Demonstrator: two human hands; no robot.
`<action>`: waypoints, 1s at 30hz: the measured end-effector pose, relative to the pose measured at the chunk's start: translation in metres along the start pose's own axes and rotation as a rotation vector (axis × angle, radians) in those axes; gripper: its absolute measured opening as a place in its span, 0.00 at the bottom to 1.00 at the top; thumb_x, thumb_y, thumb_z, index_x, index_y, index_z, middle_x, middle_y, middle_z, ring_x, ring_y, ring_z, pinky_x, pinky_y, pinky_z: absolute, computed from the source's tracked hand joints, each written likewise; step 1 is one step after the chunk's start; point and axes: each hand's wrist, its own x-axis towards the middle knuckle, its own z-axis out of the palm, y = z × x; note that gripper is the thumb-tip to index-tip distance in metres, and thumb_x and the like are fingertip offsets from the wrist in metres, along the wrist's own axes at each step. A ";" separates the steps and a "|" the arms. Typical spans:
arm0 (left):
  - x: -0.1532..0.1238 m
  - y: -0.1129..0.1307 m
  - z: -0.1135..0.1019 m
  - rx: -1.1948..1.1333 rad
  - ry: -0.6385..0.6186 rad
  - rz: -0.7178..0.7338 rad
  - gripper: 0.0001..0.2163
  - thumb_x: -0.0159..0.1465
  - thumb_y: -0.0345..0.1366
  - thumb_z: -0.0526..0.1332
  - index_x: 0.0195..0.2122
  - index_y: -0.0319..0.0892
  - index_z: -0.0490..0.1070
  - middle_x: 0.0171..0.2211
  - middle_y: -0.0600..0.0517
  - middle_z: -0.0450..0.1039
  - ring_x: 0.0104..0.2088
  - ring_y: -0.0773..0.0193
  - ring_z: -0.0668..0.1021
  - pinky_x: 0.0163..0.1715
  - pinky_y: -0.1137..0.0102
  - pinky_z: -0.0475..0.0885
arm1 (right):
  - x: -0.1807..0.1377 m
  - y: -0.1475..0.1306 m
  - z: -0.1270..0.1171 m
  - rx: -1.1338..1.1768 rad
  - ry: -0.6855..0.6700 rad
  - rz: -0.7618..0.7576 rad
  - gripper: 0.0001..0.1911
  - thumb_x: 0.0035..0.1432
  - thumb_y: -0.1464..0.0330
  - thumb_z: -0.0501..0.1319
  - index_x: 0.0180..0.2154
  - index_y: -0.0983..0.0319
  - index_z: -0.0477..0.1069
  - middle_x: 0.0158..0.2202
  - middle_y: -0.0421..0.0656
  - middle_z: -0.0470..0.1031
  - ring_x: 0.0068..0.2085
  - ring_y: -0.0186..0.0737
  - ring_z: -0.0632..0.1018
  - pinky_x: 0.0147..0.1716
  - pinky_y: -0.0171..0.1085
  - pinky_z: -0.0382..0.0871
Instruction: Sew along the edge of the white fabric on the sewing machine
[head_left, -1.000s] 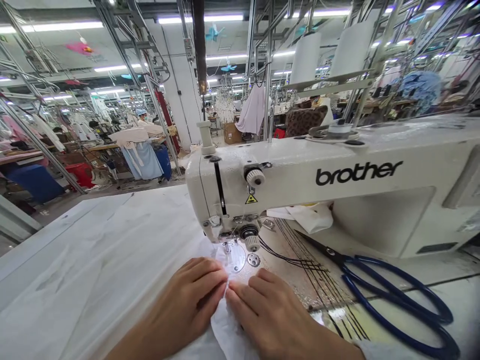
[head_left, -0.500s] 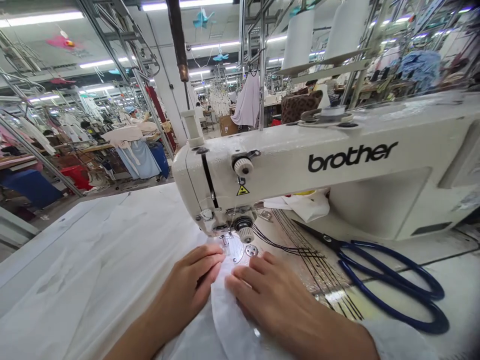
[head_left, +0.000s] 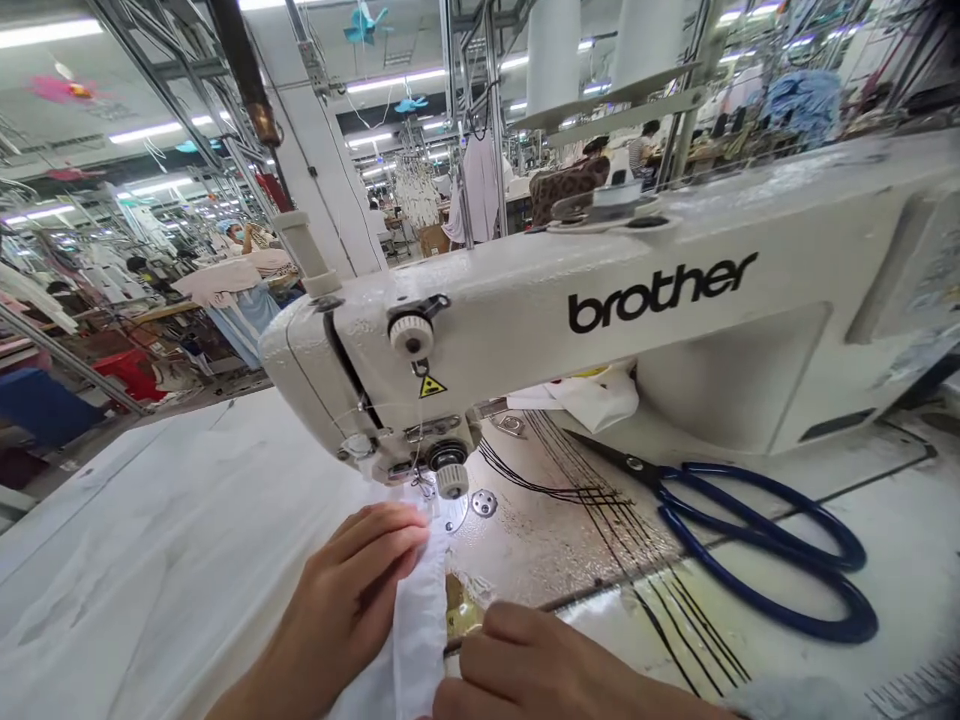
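Observation:
White fabric (head_left: 418, 620) runs in a folded strip up to the needle area of a Brother sewing machine (head_left: 510, 300). Just in front of the presser foot (head_left: 422, 487), my left hand (head_left: 360, 580) is closed on the strip, fingertips together at its edge. Lower down, at the bottom of the view, my right hand (head_left: 540, 660) has its fingers curled round the strip's right edge; its fingertips are partly hidden. The needle plate (head_left: 456, 512) shows beside my left fingertips.
Large blue-handled scissors (head_left: 765, 540) lie on the right of the machine bed, blades toward the machine. A crumpled white cloth (head_left: 600, 398) sits under the machine arm. Black lines (head_left: 630, 540) cross the bed. Thread cones (head_left: 555, 60) stand behind; other people work farther back.
My right hand has drawn back from near the needle plate toward me, its fingers now curled at the strip's lower part. My left hand stays by the presser foot. The view has shifted.

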 end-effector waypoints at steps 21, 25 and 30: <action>-0.004 0.020 -0.011 0.381 -0.091 0.209 0.11 0.64 0.40 0.60 0.45 0.40 0.70 0.45 0.47 0.76 0.44 0.57 0.76 0.41 0.64 0.74 | 0.000 0.036 -0.008 0.235 -0.037 0.421 0.10 0.61 0.78 0.56 0.43 0.62 0.69 0.38 0.42 0.73 0.40 0.41 0.72 0.42 0.40 0.67; -0.005 0.015 -0.003 0.326 -0.031 0.240 0.07 0.66 0.26 0.54 0.41 0.38 0.70 0.42 0.47 0.77 0.44 0.62 0.76 0.42 0.69 0.72 | 0.007 0.048 -0.005 0.335 -0.062 0.401 0.11 0.62 0.75 0.57 0.46 0.60 0.70 0.45 0.42 0.71 0.44 0.39 0.72 0.47 0.38 0.66; -0.007 0.011 -0.001 0.204 0.057 0.115 0.07 0.66 0.26 0.54 0.42 0.40 0.69 0.40 0.49 0.76 0.42 0.66 0.76 0.43 0.72 0.72 | 0.020 0.044 -0.019 0.361 -0.127 0.350 0.19 0.53 0.73 0.61 0.49 0.62 0.71 0.45 0.45 0.73 0.44 0.43 0.73 0.49 0.41 0.65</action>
